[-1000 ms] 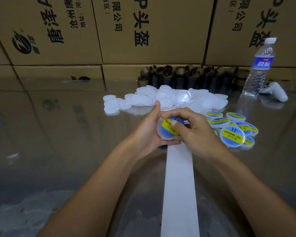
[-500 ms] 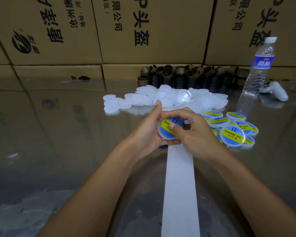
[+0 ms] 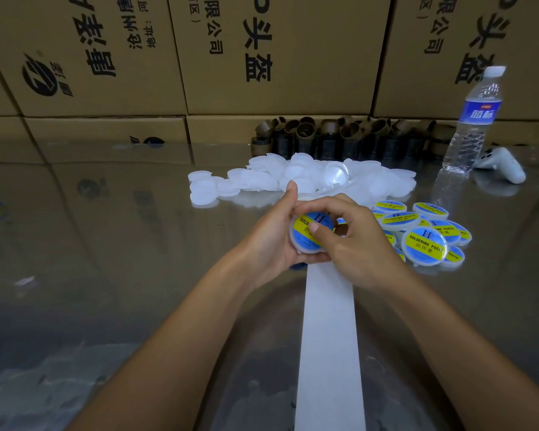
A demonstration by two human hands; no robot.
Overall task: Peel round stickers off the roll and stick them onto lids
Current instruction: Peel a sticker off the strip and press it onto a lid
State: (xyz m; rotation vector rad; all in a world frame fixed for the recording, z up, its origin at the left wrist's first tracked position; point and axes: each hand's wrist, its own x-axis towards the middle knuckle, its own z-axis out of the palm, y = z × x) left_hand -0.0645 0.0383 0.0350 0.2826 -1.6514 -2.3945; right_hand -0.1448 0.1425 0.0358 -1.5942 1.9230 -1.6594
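Fingers (image 3: 324, 207) of right hand (image 3: 361, 247) curled over the top rim of one lid (image 3: 304, 249), thumb pressed on the round blue-and-yellow sticker (image 3: 302, 234) on its face. Left hand (image 3: 271, 241) grips the same lid from the left, thumb up along the rim, other fingers hidden behind it. Lid is held above the desk (image 3: 106, 244), face tilted toward the camera, over the far end of one strip of white backing paper (image 3: 329, 337) that runs to the near edge. Right of the hands: pile of labelled lids (image 3: 423, 245), about ten counted; several are partly covered, so the count is approximate. Behind the hands: heap of blank lids (image 3: 262, 178), overlapping, well over twenty, exact count not possible. Against the cardboard boxes (image 3: 262, 57): cluster of brown cardboard cores (image 3: 305, 135), number not readable. One water bottle (image 3: 473, 119), upright, far right. One white controller (image 3: 504, 163) lies just beside it.
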